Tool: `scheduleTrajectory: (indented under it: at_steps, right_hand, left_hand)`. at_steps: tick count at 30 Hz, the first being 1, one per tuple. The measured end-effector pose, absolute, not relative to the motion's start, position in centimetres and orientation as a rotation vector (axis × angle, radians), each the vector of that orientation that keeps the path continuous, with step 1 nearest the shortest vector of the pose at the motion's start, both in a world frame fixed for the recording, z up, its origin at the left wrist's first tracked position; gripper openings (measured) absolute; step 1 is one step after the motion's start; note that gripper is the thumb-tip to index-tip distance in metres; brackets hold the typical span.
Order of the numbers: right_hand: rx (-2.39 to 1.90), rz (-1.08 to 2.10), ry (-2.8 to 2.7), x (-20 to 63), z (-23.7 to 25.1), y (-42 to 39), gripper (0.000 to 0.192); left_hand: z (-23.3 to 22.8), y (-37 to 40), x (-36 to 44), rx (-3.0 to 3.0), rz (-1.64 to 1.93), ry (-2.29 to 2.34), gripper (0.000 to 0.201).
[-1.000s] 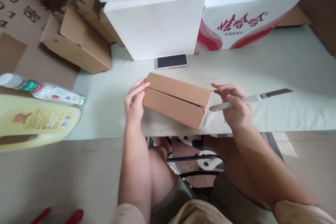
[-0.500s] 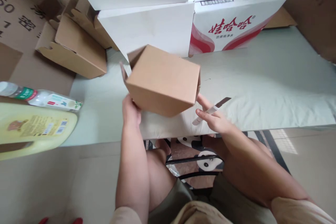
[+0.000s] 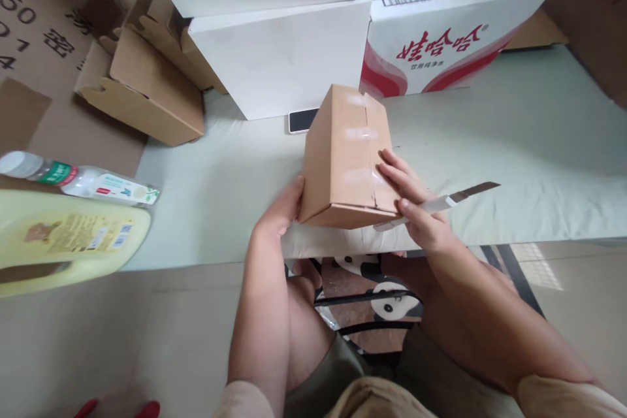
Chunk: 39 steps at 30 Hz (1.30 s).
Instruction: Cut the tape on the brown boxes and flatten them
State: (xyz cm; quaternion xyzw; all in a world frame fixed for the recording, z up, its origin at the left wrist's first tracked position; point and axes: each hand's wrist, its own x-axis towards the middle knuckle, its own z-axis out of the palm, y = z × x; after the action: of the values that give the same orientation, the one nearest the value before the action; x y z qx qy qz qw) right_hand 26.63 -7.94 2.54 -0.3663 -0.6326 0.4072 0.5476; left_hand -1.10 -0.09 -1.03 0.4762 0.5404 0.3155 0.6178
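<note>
A brown cardboard box (image 3: 318, 163) is tilted between my two hands over the table's front part. Strips of clear tape cross the seam on the face turned to the right. My left hand (image 3: 281, 209) grips the box at its lower left, with most fingers hidden behind it. My right hand (image 3: 425, 219) holds a utility knife (image 3: 438, 204) with a white handle between thumb and fingers. Its long blade is out and points right, away from the box. Some fingertips of that hand rest on the taped face.
A phone (image 3: 302, 121) lies behind the box. White cartons (image 3: 284, 59) are stacked at the back, one with red lettering (image 3: 441, 46). Open cardboard boxes (image 3: 151, 85), a plastic bottle (image 3: 98, 183) and a yellow jug (image 3: 132, 235) stand or lie at left. The table's front edge runs above my knees.
The box has been turned, bringing its taped face into view and its open flaps out of sight. My right hand has moved onto that face, with the knife farther right. The phone now shows.
</note>
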Motion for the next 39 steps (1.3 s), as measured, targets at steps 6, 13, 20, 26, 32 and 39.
scheduleTrajectory:
  at_steps: [6,13,20,26,32,39]
  right_hand:
    - [-0.959,0.971,-1.421,27.2,2.3,-7.2,0.036]
    - [-0.713,1.037,-1.784,26.2,2.9,-6.1,0.039]
    - [-0.677,1.118,-1.786,25.3,3.5,-6.4,0.035]
    - [-1.067,1.018,-1.327,25.6,3.5,-7.0,0.027]
    - [-1.006,1.083,-1.074,25.8,4.0,-6.4,0.028]
    - [-0.951,0.912,-1.101,24.8,6.4,-7.7,0.008]
  left_hand:
    - [-0.5,-0.6,-0.6,1.222,0.405,1.109,0.047]
    - [-0.5,0.9,-0.8,1.439,1.397,1.27,0.072]
    - [0.6,0.2,-0.9,1.42,1.424,1.211,0.055]
    - [1.1,0.2,-0.5,1.324,1.466,1.215,0.049]
    - [1.3,0.0,-0.2,1.307,1.484,1.201,0.048]
    - [0.9,-0.1,-0.1,1.344,1.463,1.194,0.049]
